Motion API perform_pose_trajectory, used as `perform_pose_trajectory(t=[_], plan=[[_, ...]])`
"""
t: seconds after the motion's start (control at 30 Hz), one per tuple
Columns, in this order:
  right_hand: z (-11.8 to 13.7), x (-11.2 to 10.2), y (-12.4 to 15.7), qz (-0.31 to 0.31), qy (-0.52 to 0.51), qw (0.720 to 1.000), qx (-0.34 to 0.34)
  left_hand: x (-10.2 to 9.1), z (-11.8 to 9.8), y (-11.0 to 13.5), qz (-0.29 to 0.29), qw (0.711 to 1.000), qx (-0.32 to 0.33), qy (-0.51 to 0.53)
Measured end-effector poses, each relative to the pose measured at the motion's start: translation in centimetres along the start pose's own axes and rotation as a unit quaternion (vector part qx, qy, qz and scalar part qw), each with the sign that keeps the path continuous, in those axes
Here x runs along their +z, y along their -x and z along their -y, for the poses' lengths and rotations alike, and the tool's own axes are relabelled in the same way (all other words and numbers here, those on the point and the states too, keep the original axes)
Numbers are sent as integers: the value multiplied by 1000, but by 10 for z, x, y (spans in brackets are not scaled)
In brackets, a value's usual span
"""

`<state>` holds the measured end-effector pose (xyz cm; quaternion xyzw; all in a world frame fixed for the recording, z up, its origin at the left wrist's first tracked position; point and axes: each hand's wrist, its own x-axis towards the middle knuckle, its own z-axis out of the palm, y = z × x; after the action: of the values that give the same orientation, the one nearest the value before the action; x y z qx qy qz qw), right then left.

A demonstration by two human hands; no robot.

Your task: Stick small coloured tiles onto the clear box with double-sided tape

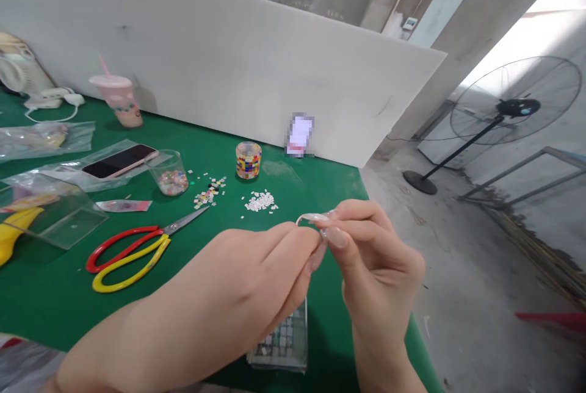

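Note:
My left hand [256, 277] is closed, its back toward me and its fingers bent under, so what it pinches is mostly hidden. Meeting it from the right, my right hand [375, 252] has thumb and index finger pinched together. A thin pale strip [304, 218] curves between the two sets of fingertips; its kind is too small to make out. Below my hands lies a clear plastic box [300, 350] of small square pieces, partly covered by my left hand. A pile of white tiles [260, 201] rests just beyond my hands on the green table [220, 283].
Scissors [167, 237] with red and yellow handles lie left. Behind are mixed tiles [210, 191], a colourful mosaic cup [248, 161], a clear cup of beads [174, 182], a phone [121, 161], and a pink tumbler [119, 100]. A white board [220, 63] borders the back.

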<state>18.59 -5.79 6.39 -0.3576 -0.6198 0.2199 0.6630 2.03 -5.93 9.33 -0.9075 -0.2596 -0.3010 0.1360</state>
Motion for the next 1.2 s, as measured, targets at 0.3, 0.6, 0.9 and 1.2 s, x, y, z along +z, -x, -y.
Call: perform_pose_trajectory(t=[0.3, 0.6, 0.9, 1.2], plan=[[5, 3, 3, -3, 3, 1000, 30, 4, -5, -15, -24, 991, -87, 101], [7, 5, 6, -22, -48, 997, 57, 2, -6, -21, -52, 975, -122, 177], [6, 5, 7, -39, 39, 998, -19, 8, -5, -16, -46, 977, -119, 173], [6, 4, 5, -21, 6, 999, 27, 8, -6, -18, -66, 964, -134, 220]])
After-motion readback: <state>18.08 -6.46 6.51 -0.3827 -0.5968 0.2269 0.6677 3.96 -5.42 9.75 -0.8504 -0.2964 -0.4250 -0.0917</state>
